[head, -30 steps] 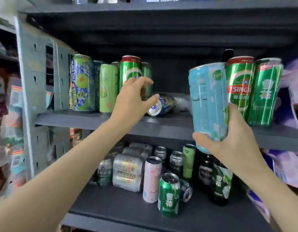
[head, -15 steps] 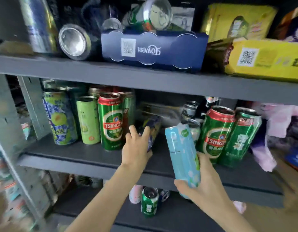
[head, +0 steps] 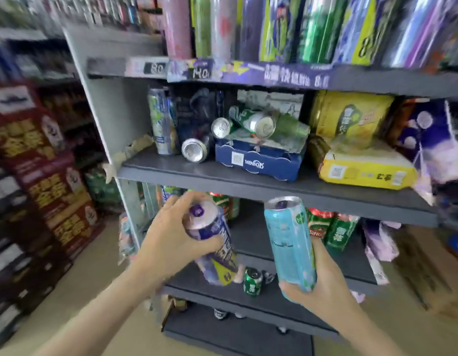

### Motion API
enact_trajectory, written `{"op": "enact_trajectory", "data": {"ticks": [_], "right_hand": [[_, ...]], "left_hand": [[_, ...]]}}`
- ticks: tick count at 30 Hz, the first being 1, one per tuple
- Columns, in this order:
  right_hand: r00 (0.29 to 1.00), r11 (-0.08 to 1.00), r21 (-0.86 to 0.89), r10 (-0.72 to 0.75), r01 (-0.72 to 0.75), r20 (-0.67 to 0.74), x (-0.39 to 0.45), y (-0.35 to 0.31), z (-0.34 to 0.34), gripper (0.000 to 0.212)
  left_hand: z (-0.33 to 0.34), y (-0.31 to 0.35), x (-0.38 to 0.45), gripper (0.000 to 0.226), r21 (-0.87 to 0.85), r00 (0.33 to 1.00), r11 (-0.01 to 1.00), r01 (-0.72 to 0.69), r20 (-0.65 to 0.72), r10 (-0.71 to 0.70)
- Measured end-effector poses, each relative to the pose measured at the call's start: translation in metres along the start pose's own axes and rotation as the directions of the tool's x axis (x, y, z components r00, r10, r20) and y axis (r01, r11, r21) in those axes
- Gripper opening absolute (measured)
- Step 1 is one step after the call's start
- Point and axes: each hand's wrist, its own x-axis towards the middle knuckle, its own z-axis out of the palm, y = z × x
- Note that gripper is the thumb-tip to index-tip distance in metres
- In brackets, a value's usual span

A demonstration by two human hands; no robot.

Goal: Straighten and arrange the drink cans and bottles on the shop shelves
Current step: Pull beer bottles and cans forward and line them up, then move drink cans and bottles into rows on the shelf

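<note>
Two cans in hand, both off the shelves, held in front of the rack. Left hand (head: 171,242) has fingers and thumb wrapped round a purple-and-white can (head: 212,240), tilted with its top toward the far left; right hand (head: 323,283) clamps the lower part of a tall light-blue can (head: 289,242), near upright, top leaning slightly left. Neither is placed yet. Behind them, the shelf at hand level (head: 351,260) has green cans standing in two groups, one far left (head: 222,204) and one right (head: 330,227), with a bare gap between; judged partly tidied. Shelf above (head: 248,181): still disordered, with a silver-ended can (head: 195,150) lying on its side and two more cans (head: 248,123) lying on top of a blue carton (head: 258,163); yellow packs (head: 361,170) at right. Lower shelf (head: 274,301): one small green can (head: 253,281) upright, others blurred. Top shelf row (head: 287,29) stands upright. Estimate: early to middle; most straightening remains.
</note>
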Motion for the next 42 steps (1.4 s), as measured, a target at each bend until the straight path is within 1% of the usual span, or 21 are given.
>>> {"op": "enact_trajectory", "data": {"ticks": [2, 4, 7, 9, 11, 13, 17, 19, 20, 22, 23, 24, 26, 31, 33, 35, 37, 38, 40, 41, 42], "right_hand": [[0.997, 0.997, -0.004, -0.079, 0.079, -0.022, 0.003, -0.048, -0.02, 0.059], [0.983, 0.985, -0.005, -0.17, 0.171, -0.075, 0.01, -0.098, -0.046, 0.061], [0.933, 0.954, -0.004, -0.293, 0.299, -0.208, 0.026, -0.159, -0.088, 0.057], [0.901, 0.942, -0.023, -0.329, 0.336, -0.285, 0.04, -0.185, -0.115, 0.055], [0.869, 0.933, -0.039, -0.349, 0.359, -0.35, 0.055, -0.2, -0.142, 0.054], [0.844, 0.924, -0.062, -0.371, 0.377, -0.388, 0.069, -0.207, -0.166, 0.052], [0.826, 0.918, -0.08, -0.385, 0.388, -0.412, 0.101, -0.2, -0.202, 0.048], [0.826, 0.921, -0.083, -0.38, 0.381, -0.416, 0.117, -0.196, -0.215, 0.048], [0.825, 0.92, -0.091, -0.383, 0.381, -0.416, 0.124, -0.194, -0.22, 0.048], [0.822, 0.916, -0.104, -0.394, 0.387, -0.412, 0.139, -0.19, -0.226, 0.049], [0.821, 0.916, -0.113, -0.395, 0.384, -0.413, 0.146, -0.188, -0.228, 0.049], [0.819, 0.918, -0.126, -0.393, 0.377, -0.417, 0.152, -0.186, -0.23, 0.049], [0.818, 0.92, -0.147, -0.39, 0.363, -0.424, 0.163, -0.182, -0.231, 0.05], [0.818, 0.923, -0.17, -0.384, 0.344, -0.429, 0.181, -0.178, -0.228, 0.053], [0.813, 0.924, -0.189, -0.383, 0.334, -0.439, 0.187, -0.178, -0.224, 0.054], [0.81, 0.926, -0.188, -0.376, 0.326, -0.45, 0.191, -0.179, -0.217, 0.056], [0.806, 0.931, -0.176, -0.365, 0.32, -0.466, 0.196, -0.181, -0.207, 0.057], [0.803, 0.931, -0.182, -0.364, 0.315, -0.472, 0.198, -0.183, -0.201, 0.056], [0.81, 0.933, -0.181, -0.36, 0.312, -0.463, 0.202, -0.189, -0.187, 0.054], [0.817, 0.933, -0.169, -0.36, 0.318, -0.45, 0.203, -0.193, -0.179, 0.054], [0.824, 0.931, -0.161, -0.365, 0.328, -0.434, 0.204, -0.198, -0.17, 0.054]], "left_hand": [[-0.038, 0.04, 0.01, 0.06, -0.174, 0.997, 0.984, -0.044, -0.076, 0.031], [-0.073, 0.084, 0.024, 0.065, -0.284, 0.985, 0.952, -0.115, -0.158, 0.072], [-0.116, 0.152, 0.048, 0.062, -0.37, 0.963, 0.903, -0.218, -0.233, 0.137], [-0.134, 0.19, 0.071, 0.051, -0.41, 0.956, 0.877, -0.249, -0.251, 0.154], [-0.141, 0.222, 0.097, 0.041, -0.46, 0.952, 0.851, -0.255, -0.271, 0.139], [-0.14, 0.244, 0.129, 0.037, -0.505, 0.948, 0.819, -0.272, -0.289, 0.136], [-0.123, 0.277, 0.189, 0.046, -0.562, 0.948, 0.782, -0.271, -0.297, 0.115], [-0.108, 0.28, 0.217, 0.044, -0.587, 0.954, 0.773, -0.243, -0.29, 0.079], [-0.099, 0.278, 0.229, 0.053, -0.584, 0.956, 0.78, -0.227, -0.287, 0.063], [-0.082, 0.273, 0.248, 0.093, -0.555, 0.953, 0.809, -0.193, -0.301, 0.021], [-0.074, 0.267, 0.258, 0.105, -0.54, 0.95, 0.824, -0.17, -0.311, -0.008], [-0.065, 0.262, 0.266, 0.106, -0.533, 0.948, 0.832, -0.153, -0.318, -0.029], [-0.05, 0.252, 0.277, 0.091, -0.512, 0.942, 0.851, -0.117, -0.329, -0.068], [-0.029, 0.233, 0.303, 0.074, -0.417, 0.944, 0.9, -0.125, -0.33, -0.022], [-0.026, 0.229, 0.309, 0.075, -0.402, 0.941, 0.904, -0.143, -0.338, -0.001], [-0.023, 0.226, 0.309, 0.077, -0.342, 0.926, 0.918, -0.2, -0.373, 0.063], [-0.021, 0.22, 0.309, 0.082, -0.302, 0.925, 0.922, -0.244, -0.357, 0.129], [-0.022, 0.216, 0.309, 0.085, -0.315, 0.933, 0.914, -0.254, -0.33, 0.146], [-0.031, 0.206, 0.304, 0.091, -0.394, 0.948, 0.881, -0.262, -0.273, 0.16], [-0.038, 0.199, 0.302, 0.09, -0.452, 0.953, 0.852, -0.263, -0.258, 0.157], [-0.046, 0.191, 0.3, 0.084, -0.514, 0.956, 0.816, -0.264, -0.25, 0.152]]}}
